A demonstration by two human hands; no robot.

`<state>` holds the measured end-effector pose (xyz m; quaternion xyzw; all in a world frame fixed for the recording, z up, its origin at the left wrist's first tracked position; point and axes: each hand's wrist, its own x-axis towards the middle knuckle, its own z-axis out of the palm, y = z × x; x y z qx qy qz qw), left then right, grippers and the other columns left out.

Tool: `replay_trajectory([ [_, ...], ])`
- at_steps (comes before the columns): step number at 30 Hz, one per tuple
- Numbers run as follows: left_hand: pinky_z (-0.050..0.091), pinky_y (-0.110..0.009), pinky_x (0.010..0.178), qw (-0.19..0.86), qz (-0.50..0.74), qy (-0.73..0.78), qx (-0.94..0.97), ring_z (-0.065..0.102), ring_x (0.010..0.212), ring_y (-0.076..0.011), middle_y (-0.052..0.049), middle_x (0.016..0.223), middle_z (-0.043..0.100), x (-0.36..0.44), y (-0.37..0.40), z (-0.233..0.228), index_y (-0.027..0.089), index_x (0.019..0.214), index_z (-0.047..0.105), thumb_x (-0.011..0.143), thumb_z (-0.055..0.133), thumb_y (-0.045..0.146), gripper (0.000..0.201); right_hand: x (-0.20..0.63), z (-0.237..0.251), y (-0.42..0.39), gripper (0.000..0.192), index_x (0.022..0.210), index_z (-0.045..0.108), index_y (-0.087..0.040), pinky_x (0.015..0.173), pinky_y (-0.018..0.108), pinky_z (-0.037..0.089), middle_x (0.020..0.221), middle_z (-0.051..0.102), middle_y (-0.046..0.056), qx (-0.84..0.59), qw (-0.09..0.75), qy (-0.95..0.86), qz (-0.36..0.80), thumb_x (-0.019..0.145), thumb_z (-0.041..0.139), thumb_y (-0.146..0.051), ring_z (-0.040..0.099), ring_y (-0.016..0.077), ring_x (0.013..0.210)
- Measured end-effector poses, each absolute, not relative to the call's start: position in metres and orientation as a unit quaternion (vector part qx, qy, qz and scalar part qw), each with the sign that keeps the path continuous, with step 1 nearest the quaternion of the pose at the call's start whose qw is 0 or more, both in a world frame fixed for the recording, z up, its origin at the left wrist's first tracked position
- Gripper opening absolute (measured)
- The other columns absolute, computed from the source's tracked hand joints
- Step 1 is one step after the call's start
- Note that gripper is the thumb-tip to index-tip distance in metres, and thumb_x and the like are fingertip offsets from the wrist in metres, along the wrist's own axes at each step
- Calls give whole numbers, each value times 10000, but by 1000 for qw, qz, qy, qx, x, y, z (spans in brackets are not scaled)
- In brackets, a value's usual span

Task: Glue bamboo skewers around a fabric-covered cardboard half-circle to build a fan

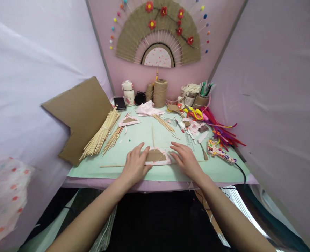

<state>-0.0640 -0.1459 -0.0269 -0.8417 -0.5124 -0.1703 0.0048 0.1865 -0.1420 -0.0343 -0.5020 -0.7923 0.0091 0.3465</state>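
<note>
Flat, both hands [136, 164] flank cardboard piece [155, 155]

Mat [134, 168] – pale mint green. Cardboard semicircle [155, 155] btwn the hands: plain brown, w/ a white-pink edging of cloth under it. Second one like it [129, 120] further back, same colours. Skewer bundle [101, 134] – light straw yellow. Big cardboard sheet [78, 112]: dull brown. Twine spool [160, 92] tan. Fan on the wall [158, 33] – burlap-brown, red flowers w/ yellow centres, black arc, centre white w/ pink dots, pins tipped in mixed bright colours. Wall behind pink. Scissors [194, 113]: yellow and orange handles. Pipe cleaners [223, 134] mostly red, some purple. Glue gun [220, 152] – white w/ multicolour floral print. Phone [120, 103] black. Cloth at left [5, 196]: white, red-orange spots.
</note>
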Motion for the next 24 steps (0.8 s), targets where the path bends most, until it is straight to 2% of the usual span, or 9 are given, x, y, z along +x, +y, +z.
replay_trajectory([
  [3, 390, -522, 1015, -40, -149, -521, -840, 429, 1303, -352, -189, 1401, 468, -66, -137, -18, 200, 1440, 370, 811, 676, 346, 715, 212, -20, -138, 258, 1107, 664, -192, 946, 468, 496, 1168, 703, 121, -522, 361, -773, 4, 941, 520, -327, 639, 264, 1099],
  [7, 416, -478, 967, -98, -103, -493, -858, 518, 1186, -330, -165, 1265, 579, -66, -123, -10, 174, 1465, 329, 842, 612, 343, 705, 250, -1, -130, 298, 1071, 676, -185, 909, 458, 508, 1072, 727, 122, -573, 365, -734, -14, 917, 526, -392, 660, 280, 1036],
  [12, 413, -482, 944, -80, -90, -514, -849, 547, 1147, -336, -164, 1218, 609, -82, -112, -5, 152, 1460, 341, 877, 532, 326, 638, 305, 0, -138, 339, 1024, 695, -175, 903, 445, 503, 1079, 724, 136, -656, 329, -679, -16, 888, 499, -415, 659, 291, 1027],
  [15, 418, -473, 934, -76, -81, -517, -849, 545, 1151, -343, -163, 1238, 591, -87, -104, 1, 170, 1427, 393, 850, 578, 377, 640, 329, -8, -152, 352, 1016, 700, -176, 860, 439, 514, 1060, 730, 140, -692, 318, -648, -8, 869, 493, -420, 670, 295, 986],
  [19, 427, -472, 938, -59, -131, -515, -845, 530, 1172, -338, -163, 1270, 559, -71, -93, 14, 174, 1341, 487, 850, 587, 449, 571, 318, -6, -154, 334, 994, 703, -170, 787, 418, 529, 1012, 736, 145, -698, 283, -658, -15, 892, 457, -370, 685, 278, 907],
  [21, 430, -465, 942, -72, -138, -501, -851, 536, 1166, -324, -156, 1255, 570, -61, -91, 16, 179, 1306, 514, 859, 578, 447, 525, 295, 1, -139, 284, 998, 703, -183, 808, 386, 524, 1023, 736, 115, -681, 254, -687, 2, 901, 490, -344, 681, 253, 927],
  [24, 418, -468, 964, -102, -114, -488, -859, 515, 1196, -324, -148, 1297, 556, -52, -100, 9, 204, 1315, 499, 813, 641, 441, 573, 253, 8, -96, 221, 965, 707, -188, 828, 336, 512, 1000, 735, 84, -665, 200, -719, 29, 921, 517, -291, 675, 218, 934],
])
